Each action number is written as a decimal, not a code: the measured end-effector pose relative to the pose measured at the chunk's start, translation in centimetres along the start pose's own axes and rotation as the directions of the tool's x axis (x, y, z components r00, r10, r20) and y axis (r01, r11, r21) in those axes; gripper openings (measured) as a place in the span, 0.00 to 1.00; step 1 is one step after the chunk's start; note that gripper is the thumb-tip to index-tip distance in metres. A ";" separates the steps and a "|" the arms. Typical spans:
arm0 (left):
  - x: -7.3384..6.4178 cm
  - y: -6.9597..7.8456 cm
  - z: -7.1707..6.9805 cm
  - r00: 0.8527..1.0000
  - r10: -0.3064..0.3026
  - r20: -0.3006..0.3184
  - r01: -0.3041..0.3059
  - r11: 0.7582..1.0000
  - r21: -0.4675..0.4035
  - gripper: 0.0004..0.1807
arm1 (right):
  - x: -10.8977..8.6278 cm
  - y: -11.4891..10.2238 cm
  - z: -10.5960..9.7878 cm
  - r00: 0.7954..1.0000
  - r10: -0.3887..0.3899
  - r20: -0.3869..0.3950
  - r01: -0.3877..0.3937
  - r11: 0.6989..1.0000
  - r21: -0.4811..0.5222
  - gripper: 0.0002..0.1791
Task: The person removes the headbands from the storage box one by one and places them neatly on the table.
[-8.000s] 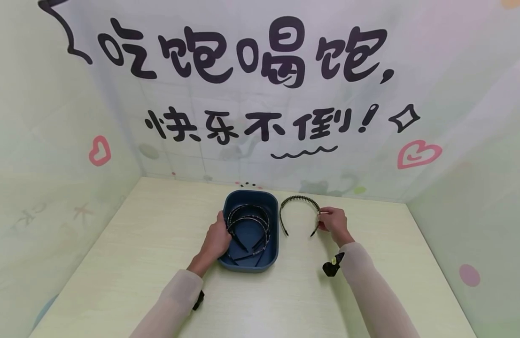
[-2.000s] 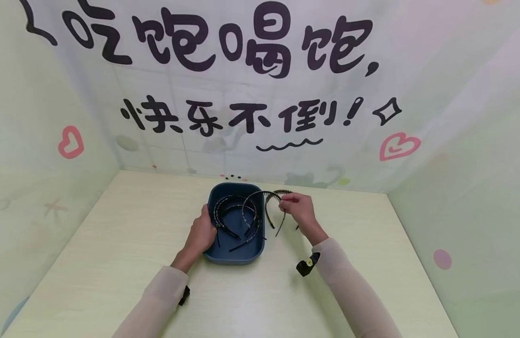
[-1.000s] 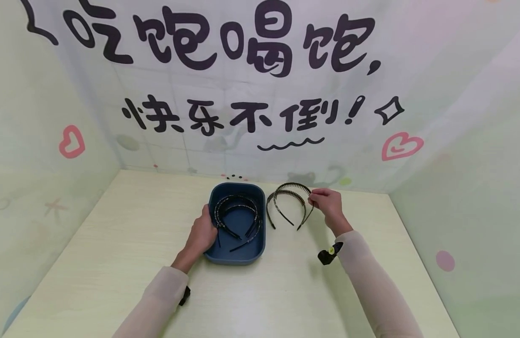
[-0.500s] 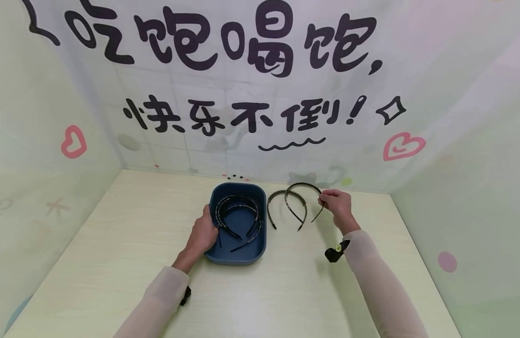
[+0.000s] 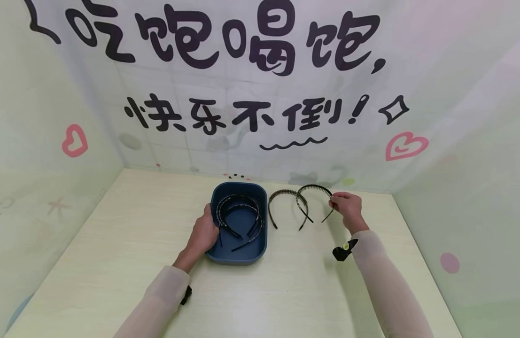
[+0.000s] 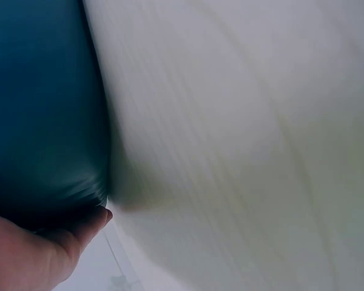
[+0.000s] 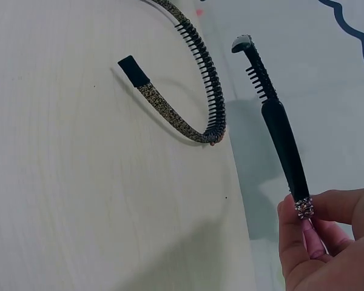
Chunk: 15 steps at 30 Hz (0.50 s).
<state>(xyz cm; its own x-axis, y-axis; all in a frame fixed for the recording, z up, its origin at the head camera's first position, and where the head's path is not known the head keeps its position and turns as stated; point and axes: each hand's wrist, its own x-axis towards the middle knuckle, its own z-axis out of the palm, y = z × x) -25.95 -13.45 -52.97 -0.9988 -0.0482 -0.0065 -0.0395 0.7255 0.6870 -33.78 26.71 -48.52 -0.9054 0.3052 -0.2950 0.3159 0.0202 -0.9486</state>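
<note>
A lettered wall (image 5: 243, 162) backs the pale table (image 5: 285, 295). The left hand (image 5: 202, 233) grips a blue bin (image 5: 236, 261) by its left side, headbands (image 5: 231, 229) inside; to its right rests a toothed band (image 5: 285, 192), then a second band (image 5: 314, 186), aloft, pinched by the right hand (image 5: 347, 208).

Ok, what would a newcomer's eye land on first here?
Probably the large black Chinese lettering across the back wall. Next comes the blue tub on the table, headbands lying inside and the left hand gripping its left side. To its right, the right hand pinches a toothed headband near a gold-speckled one resting on the table.
</note>
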 end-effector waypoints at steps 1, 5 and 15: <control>0.0 0.0 0.0 1.000 0.002 -0.003 -0.002 1.000 0.000 0.31 | 0.1 0.0 -0.1 1.000 0.004 -0.002 -0.004 1.000 -0.001 0.17; 0.0 -0.1 0.0 1.000 0.011 -0.012 -0.011 1.000 -0.005 0.31 | 0.3 0.4 -0.4 0.999 0.032 -0.009 -0.032 0.999 0.006 0.16; 0.0 -0.2 0.2 1.000 0.016 -0.019 -0.016 1.000 -0.013 0.30 | 0.8 0.8 -1.0 0.998 0.051 -0.027 -0.050 0.997 0.056 0.15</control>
<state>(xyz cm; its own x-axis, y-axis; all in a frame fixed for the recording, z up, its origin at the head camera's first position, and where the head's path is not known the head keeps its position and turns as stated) -25.96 -13.47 -53.27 -0.9986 -0.0499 0.0181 -0.0233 0.7173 0.6964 -33.95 27.94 -49.35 -0.8800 0.3316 -0.3400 0.3442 -0.0480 -0.9377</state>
